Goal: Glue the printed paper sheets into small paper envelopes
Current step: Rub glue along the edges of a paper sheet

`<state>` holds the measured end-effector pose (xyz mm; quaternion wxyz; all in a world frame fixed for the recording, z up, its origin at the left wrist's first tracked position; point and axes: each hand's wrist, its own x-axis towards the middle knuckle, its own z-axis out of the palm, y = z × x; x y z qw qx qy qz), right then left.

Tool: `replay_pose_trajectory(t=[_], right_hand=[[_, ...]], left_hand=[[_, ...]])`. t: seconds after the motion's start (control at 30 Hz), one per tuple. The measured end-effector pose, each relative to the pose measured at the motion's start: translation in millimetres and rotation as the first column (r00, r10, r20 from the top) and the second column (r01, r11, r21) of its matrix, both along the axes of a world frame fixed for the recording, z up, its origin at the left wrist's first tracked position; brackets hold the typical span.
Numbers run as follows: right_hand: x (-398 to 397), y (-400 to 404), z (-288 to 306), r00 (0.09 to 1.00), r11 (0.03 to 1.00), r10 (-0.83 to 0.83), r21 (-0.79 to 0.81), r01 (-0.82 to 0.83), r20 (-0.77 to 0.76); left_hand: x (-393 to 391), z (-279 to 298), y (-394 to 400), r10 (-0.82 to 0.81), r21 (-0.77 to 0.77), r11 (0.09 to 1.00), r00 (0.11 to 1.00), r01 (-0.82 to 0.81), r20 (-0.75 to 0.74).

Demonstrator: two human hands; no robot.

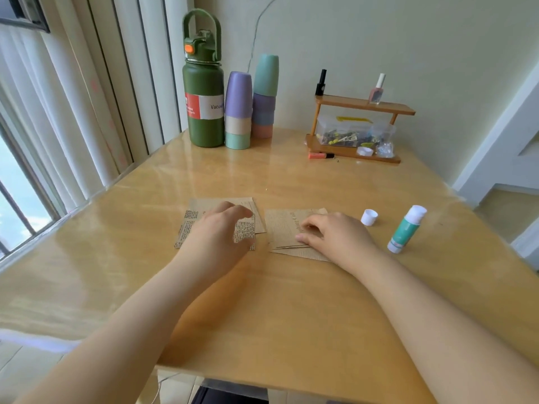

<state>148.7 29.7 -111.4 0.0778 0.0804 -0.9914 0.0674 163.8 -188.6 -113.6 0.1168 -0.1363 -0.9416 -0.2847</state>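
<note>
Two hands (221,225) (335,231), two paper piles (186,225) (285,225), one glue stick (407,228).
</note>
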Motion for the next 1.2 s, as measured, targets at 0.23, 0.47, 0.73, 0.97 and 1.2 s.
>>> replay_pose_trajectory(t=[0.23,0.47,0.73,0.97,1.2], right_hand=[[33,19,-5,0.983,0.984,0.180,-0.018,-0.180,0.017],[83,49,-23,0.971,0.970,0.238,-0.065,-0.235,0.038],[123,70,-17,0.983,0.912,0.186,-0.370,-0.175,-0.007],[86,112,-3,0.894,0.672,-0.449,-0.663,0.331,-0.009],[42,120,-23,0.908,0.597,-0.383,-0.704,0.385,0.172]], left_hand=[[7,-9,31,-0.302,-0.132,0.943,0.953,0.304,0.037],[14,-12,52,-0.490,-0.214,0.844,0.869,0.492,0.067],[33,-24,60,-0.653,-0.203,0.726,0.751,0.657,0.094],[39,-25,56,-0.651,-0.275,0.730,0.759,0.626,0.001],[28,-7,89,-0.626,-0.191,0.770,0.778,0.609,-0.047]])
